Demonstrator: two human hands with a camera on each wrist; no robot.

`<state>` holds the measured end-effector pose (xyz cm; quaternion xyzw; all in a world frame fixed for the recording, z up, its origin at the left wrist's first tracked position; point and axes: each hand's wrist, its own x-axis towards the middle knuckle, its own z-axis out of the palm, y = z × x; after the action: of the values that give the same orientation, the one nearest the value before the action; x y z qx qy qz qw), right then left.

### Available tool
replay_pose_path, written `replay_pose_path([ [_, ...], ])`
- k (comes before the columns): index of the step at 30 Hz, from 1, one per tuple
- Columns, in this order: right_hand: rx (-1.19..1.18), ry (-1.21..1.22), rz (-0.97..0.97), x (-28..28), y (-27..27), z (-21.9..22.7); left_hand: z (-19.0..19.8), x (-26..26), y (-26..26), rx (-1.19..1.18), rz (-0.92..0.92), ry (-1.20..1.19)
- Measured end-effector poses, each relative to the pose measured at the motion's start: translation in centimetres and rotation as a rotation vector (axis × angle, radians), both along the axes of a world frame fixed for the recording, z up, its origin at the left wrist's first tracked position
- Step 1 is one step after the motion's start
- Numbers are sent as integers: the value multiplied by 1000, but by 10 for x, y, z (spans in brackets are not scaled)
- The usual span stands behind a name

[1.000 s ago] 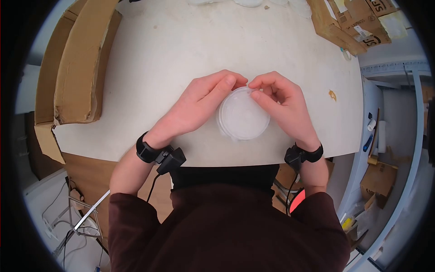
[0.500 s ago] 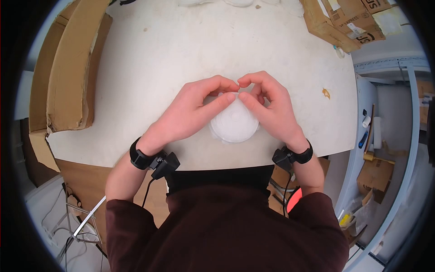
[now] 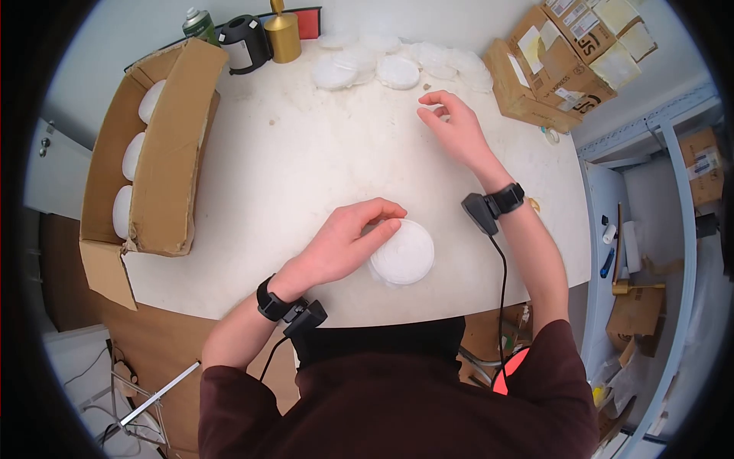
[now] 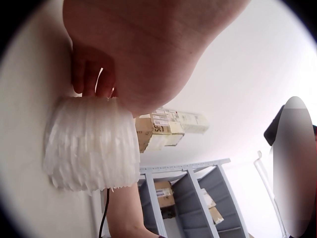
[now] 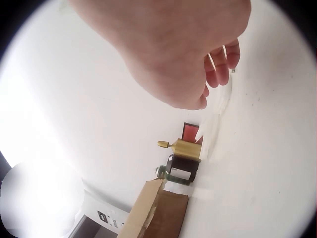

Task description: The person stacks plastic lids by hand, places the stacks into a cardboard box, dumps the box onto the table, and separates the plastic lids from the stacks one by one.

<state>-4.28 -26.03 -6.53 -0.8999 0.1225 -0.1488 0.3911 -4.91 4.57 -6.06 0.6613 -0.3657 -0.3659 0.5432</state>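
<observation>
A round stack of thin white discs point(image 3: 405, 254) stands near the table's front edge; from the side, in the left wrist view, the stack point(image 4: 94, 144) shows many ruffled layers. My left hand point(image 3: 344, 239) is curled round its far left side, thumb and fingers at the rim. Farther back, my right hand point(image 3: 459, 131) is in the air with bent, parted fingers and nothing between them. Beyond it, along the table's back, lie several flat white round bundles point(image 3: 397, 72). The right wrist view shows the right hand point(image 5: 183, 54) above the table, its fingers relaxed.
At the left stands a long cardboard box point(image 3: 172, 153) with white round stacks inside. Behind it are a green can point(image 3: 200, 27), a black container point(image 3: 245, 46) and a gold one point(image 3: 284, 38). Cardboard boxes point(image 3: 547, 76) stand at the back right, and a shelf unit point(image 3: 677, 206) is at the right.
My right hand has left the stack and moved away toward the back bundles. My left hand remains at the stack. The head view has shifted, showing more of the table's back.
</observation>
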Motion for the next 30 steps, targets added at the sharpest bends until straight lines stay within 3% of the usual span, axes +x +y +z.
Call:
replay_pose_path([
  [1,-6,-15,4,18,-9,-7,0,1,0,-3,-8,4],
  [3,-339,-75,2,48,-19,-17,-1,1,0,0,-10,-16],
  [4,-343,-90,3,56,-14,-13,-1,1,0,7,-16,-20],
  [9,-699,58,47,93,-1,-2,-3,2,0,-19,-14,-55],
  [18,-878,311,62,90,22,33,-5,4,1,-40,-19,-118],
  [24,-913,-171,158,135,36,11,-13,1,1,-88,3,-122],
  [28,-1005,-144,143,147,39,12,-14,1,1,-113,6,-145],
  [30,-914,-284,146,138,37,18,-15,2,2,-114,-12,-144],
])
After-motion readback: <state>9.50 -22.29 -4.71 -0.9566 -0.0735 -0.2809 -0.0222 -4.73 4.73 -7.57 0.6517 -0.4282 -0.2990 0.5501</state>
